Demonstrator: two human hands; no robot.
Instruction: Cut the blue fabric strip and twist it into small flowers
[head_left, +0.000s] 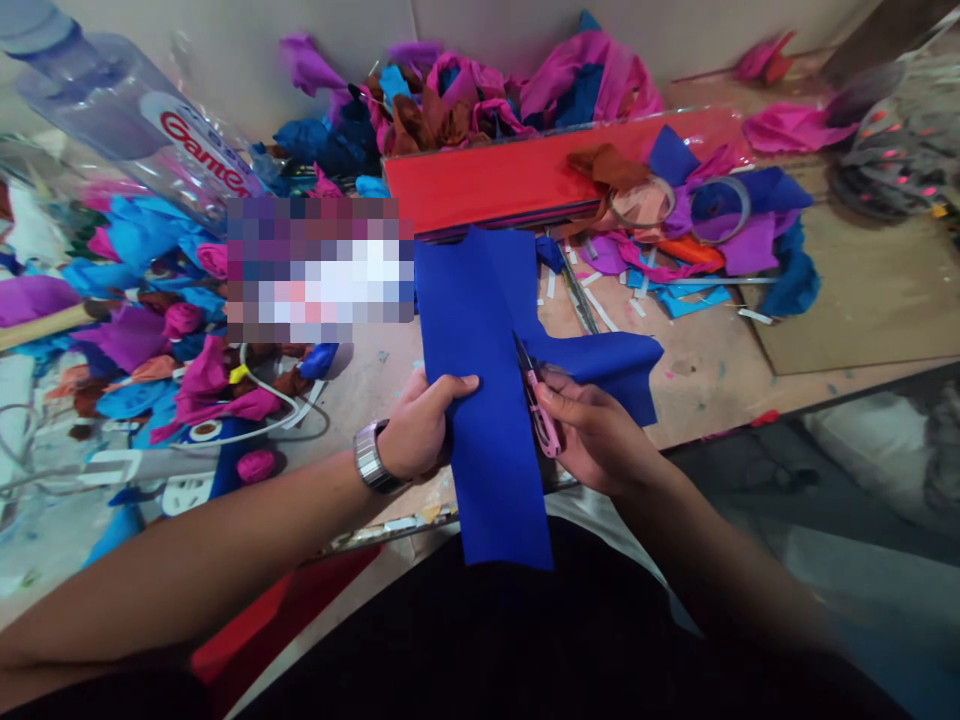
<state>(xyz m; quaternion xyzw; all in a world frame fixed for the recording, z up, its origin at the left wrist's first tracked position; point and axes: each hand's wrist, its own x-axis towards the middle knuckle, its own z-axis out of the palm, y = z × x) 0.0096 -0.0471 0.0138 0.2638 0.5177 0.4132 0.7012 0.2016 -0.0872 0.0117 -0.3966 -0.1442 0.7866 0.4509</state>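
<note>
One head-worn camera is looking forward and steeply down from above the wearer's dark-clothed torso (465, 640), which is filling six o'clock close up. The blue sheet (491, 470) is showing near the centre, the worktop (697, 385) is stretching from nine to three o'clock, and a pale wall (217, 40) is backing twelve.

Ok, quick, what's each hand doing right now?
Left hand: closed on the blue sheet, thumb on top.
Right hand: holding the pink scissors, blades at the blue sheet.
</note>
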